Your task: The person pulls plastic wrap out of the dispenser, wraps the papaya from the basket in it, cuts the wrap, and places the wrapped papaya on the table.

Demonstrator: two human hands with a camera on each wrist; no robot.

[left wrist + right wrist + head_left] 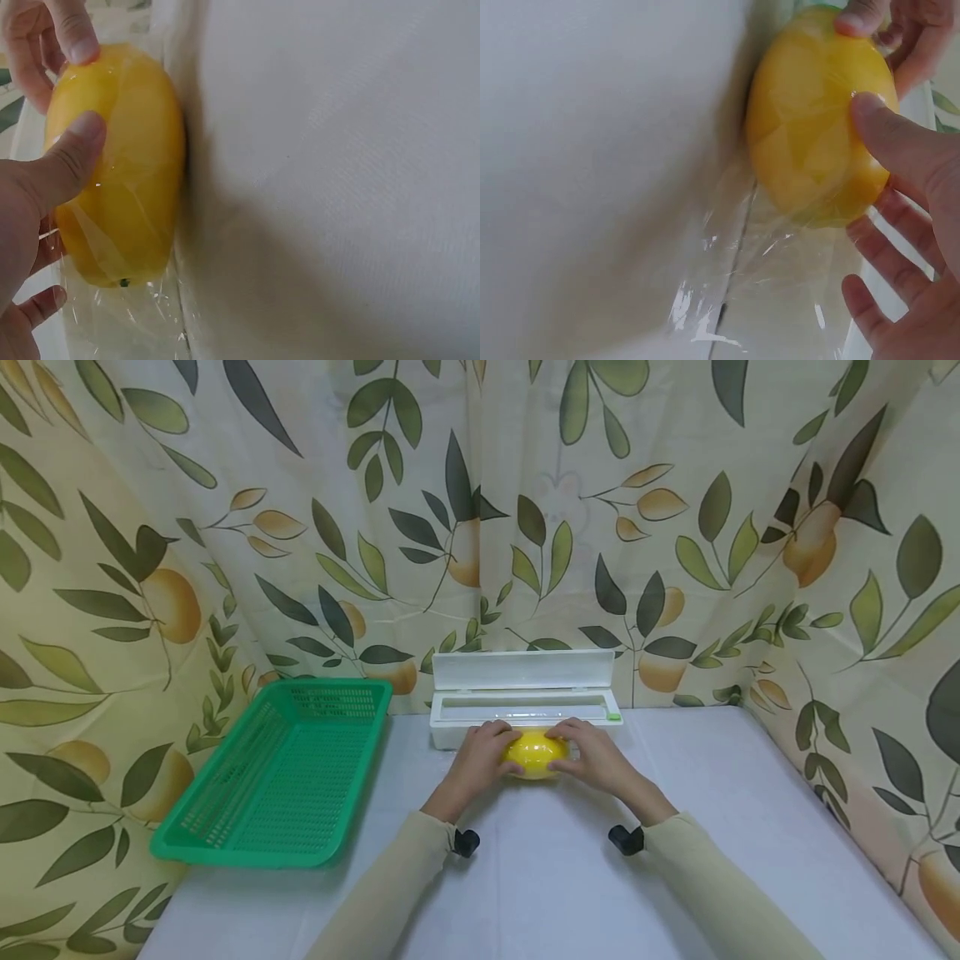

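- yellow, smooth oval fruit (pixel 536 755) sits right between the two hands, just in front of the box on the table
- left hand (pixel 480 762) grips its left end, thumb on the near face, some fingers round the far side
- right hand (pixel 602 763) does pretty much the same on the right end
- clear, shiny, crinkly plastic film (pixel 780 281) hugs the fruit and spreads out past its ends, with glinty creases
- long white rectangular box (pixel 446 737) is just behind, hinged lid up, little bright green piece (pixel 613 717) at its right end
- green plastic basket (pixel 292 789), rectangular with perforated mesh walls, is off to the left on the white cloth-covered table (pixel 540 893)
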